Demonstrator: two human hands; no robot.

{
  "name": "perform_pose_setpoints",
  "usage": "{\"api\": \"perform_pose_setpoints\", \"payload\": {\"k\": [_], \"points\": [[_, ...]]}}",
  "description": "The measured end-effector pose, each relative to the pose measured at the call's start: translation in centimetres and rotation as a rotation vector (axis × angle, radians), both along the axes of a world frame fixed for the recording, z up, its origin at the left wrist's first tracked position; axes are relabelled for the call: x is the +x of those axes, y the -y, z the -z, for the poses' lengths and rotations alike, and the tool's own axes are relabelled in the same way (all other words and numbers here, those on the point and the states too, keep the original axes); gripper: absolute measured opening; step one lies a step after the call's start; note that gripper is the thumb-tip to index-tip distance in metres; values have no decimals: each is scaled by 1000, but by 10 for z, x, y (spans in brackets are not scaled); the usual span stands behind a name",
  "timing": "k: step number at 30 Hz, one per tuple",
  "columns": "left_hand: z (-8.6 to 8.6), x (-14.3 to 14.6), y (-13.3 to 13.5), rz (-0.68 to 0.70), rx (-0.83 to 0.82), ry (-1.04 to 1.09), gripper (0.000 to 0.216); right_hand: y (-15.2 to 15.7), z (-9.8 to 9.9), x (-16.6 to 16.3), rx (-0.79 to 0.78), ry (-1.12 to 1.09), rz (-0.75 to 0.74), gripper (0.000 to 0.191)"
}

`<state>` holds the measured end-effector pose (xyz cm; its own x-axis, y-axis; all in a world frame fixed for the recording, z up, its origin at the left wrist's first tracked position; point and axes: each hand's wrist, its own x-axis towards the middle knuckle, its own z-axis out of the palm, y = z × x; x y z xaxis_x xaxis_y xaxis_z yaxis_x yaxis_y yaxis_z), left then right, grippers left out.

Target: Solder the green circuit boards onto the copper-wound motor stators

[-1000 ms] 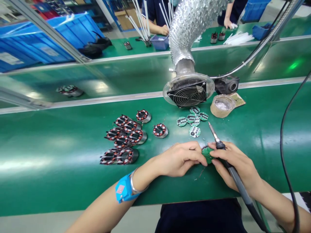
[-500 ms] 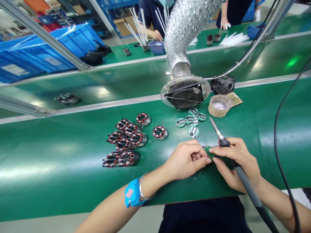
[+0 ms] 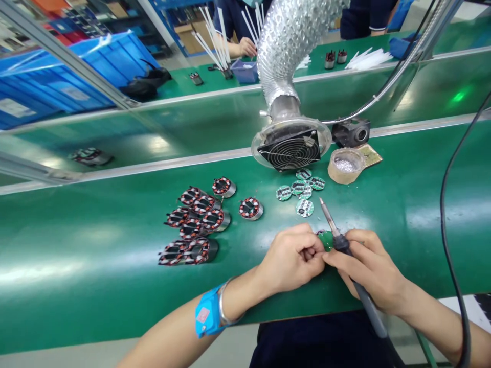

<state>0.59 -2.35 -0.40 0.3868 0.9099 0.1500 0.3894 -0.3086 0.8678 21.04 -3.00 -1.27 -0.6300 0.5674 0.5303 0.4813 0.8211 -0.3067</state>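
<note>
My left hand (image 3: pixel 293 255) is closed, its fingertips pinching a small green circuit board (image 3: pixel 326 239) that is partly hidden by my fingers. My right hand (image 3: pixel 370 266) grips a soldering iron (image 3: pixel 342 244), its tip tilted up and away from me, clear of the board. The right fingertips come close to my left fingertips beside the board; whether they touch it I cannot tell. Just beyond my hands lie several round circuit boards (image 3: pixel 305 208). A single motor stator (image 3: pixel 250 208) with red and white windings stands left of them, near a group of several more stators (image 3: pixel 203 220).
A fume extractor fan (image 3: pixel 290 151) hangs from a foil duct (image 3: pixel 282 56) over the bench. Behind the boards stand a round tub (image 3: pixel 346 168) and a dark iron holder (image 3: pixel 351 134). A black cable (image 3: pixel 445 220) loops at right. Co-workers are across the bench.
My right hand has shifted left, closer to my left hand, and the soldering iron's tip has moved left and slightly down. Across the bench, the right-hand person's hands have left view.
</note>
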Motion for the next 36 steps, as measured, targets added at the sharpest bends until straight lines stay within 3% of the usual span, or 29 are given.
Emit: {"api": "perform_pose_setpoints", "payload": {"k": [5,8,12,23,36], "points": [[4,2,4,-8,242,-121,10,8,-12,19,-32,-59,51,39],[6,2,5,-36,306,-151,11,18,-26,32,-128,-142,64,48],[7,2,5,-41,324,-163,12,34,-38,45,-222,-78,102,41],[8,1,6,-34,392,-222,13,37,-28,34,-211,-148,105,33],[8,4,9,-72,484,-335,16,36,-38,36,-201,-101,39,29]]}}
